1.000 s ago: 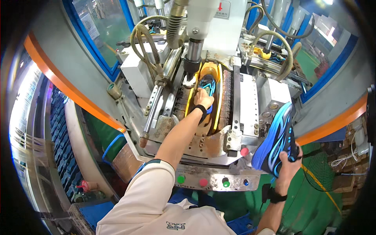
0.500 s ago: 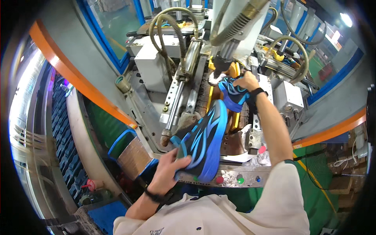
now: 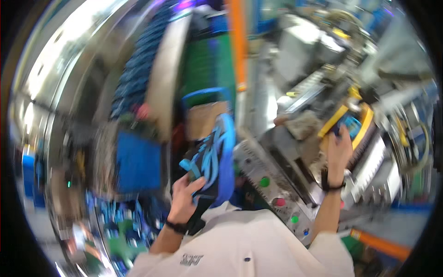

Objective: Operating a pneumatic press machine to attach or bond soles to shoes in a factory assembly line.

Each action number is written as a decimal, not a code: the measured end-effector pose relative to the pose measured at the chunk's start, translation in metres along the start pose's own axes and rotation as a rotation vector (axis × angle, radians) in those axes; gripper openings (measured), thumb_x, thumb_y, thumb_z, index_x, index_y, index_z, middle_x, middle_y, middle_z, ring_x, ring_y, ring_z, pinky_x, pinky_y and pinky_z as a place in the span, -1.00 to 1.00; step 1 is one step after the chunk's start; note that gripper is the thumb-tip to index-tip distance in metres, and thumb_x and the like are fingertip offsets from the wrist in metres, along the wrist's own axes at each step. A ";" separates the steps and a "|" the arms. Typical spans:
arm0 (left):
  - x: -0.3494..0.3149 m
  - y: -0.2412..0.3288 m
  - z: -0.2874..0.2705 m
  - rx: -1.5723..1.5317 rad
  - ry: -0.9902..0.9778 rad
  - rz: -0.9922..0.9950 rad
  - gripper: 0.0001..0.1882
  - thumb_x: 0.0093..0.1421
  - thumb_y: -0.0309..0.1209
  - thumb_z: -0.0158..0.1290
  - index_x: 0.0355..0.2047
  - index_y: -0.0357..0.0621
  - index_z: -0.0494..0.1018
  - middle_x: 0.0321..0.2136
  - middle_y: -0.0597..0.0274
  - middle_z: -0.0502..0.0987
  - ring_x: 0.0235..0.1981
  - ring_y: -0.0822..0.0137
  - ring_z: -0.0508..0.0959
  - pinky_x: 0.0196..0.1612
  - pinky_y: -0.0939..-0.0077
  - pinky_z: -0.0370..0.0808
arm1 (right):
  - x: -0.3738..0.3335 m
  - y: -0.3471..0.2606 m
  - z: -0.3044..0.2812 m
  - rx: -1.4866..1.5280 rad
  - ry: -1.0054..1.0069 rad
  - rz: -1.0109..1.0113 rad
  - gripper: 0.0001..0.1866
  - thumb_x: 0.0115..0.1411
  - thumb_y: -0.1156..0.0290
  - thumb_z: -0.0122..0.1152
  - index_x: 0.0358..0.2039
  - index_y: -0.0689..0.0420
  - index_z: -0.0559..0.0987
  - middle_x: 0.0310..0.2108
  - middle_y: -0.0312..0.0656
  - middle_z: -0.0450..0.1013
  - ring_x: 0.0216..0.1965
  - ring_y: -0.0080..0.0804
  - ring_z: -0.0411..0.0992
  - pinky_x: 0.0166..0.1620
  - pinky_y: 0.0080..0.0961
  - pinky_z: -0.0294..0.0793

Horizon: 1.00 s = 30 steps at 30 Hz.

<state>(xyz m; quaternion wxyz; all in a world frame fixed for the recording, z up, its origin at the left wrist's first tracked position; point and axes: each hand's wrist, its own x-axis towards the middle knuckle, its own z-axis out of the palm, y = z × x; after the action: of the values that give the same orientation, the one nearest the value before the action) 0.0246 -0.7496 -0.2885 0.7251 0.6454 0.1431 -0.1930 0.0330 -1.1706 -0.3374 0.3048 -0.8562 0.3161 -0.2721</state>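
Observation:
My left hand (image 3: pixel 184 194) grips a black and blue shoe (image 3: pixel 213 159) at its lower end, thumb on top, and holds it toe up in front of my body. On the right, my right hand (image 3: pixel 340 147) reaches into the machine, its fingers closed on a second blue shoe (image 3: pixel 352 125). That shoe sits between two yellow rails (image 3: pixel 333 121) and is partly hidden by the fingers. Motion blur softens its outline.
A panel with coloured buttons (image 3: pixel 279 201) runs along the machine's front edge. Left of it stand a blue-framed chair (image 3: pixel 203 121) with a brown seat and a blue box-like surface (image 3: pixel 138 161). Several blurred blue and black pieces (image 3: pixel 122 221) lie lower left.
The view has swung left, so the machine now appears farther right and tilted. The held shoe has moved away from the machine, toward my left. Both hands keep their shoes.

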 end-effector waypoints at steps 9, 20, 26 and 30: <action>-0.081 -0.062 -0.053 -0.260 0.242 -0.066 -0.72 0.15 -0.37 0.16 -0.19 -0.31 0.52 -0.32 0.33 0.55 -0.36 0.56 0.48 -0.35 0.67 0.38 | -0.197 0.044 0.173 -0.221 -0.517 -0.511 -0.84 0.12 0.45 0.15 -0.26 0.07 0.54 -0.19 -0.11 0.44 -0.12 -0.06 0.41 -0.08 -0.22 0.42; -0.202 -0.114 -0.181 0.180 0.817 0.136 -0.80 0.18 -0.44 0.14 -0.24 -0.31 0.50 -0.34 0.26 0.54 -0.33 0.51 0.55 -0.32 0.58 0.53 | -0.168 0.032 0.178 -0.114 -0.542 -0.458 -0.73 0.19 0.40 0.13 -0.14 0.26 0.51 -0.22 -0.07 0.46 -0.25 -0.21 0.44 -0.14 -0.35 0.44; -0.239 -0.141 -0.316 -0.400 1.279 0.165 -0.83 0.12 -0.37 0.19 -0.35 -0.20 0.53 -0.43 0.23 0.58 -0.42 0.39 0.57 -0.48 0.46 0.42 | -0.154 -0.145 0.203 0.225 -0.448 -0.699 -0.75 0.28 0.41 0.09 -0.12 0.32 0.51 -0.26 -0.07 0.51 -0.23 -0.31 0.45 -0.11 -0.44 0.43; -0.236 -0.198 -0.451 -0.758 1.372 0.110 -0.79 0.04 -0.37 0.26 -0.52 -0.23 0.48 -0.47 0.18 0.52 -0.40 0.31 0.56 -0.38 0.30 0.53 | -0.171 -0.312 0.222 0.480 -0.597 -0.895 -0.76 0.32 0.40 0.08 -0.12 0.31 0.49 -0.13 -0.13 0.48 -0.10 -0.35 0.45 -0.02 -0.45 0.42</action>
<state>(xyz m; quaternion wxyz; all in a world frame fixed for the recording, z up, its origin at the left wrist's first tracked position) -0.2576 -0.2990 -0.4122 0.6542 0.3350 0.5827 0.3468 0.1845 -0.7806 -0.3154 0.4213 -0.8530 -0.2460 -0.1852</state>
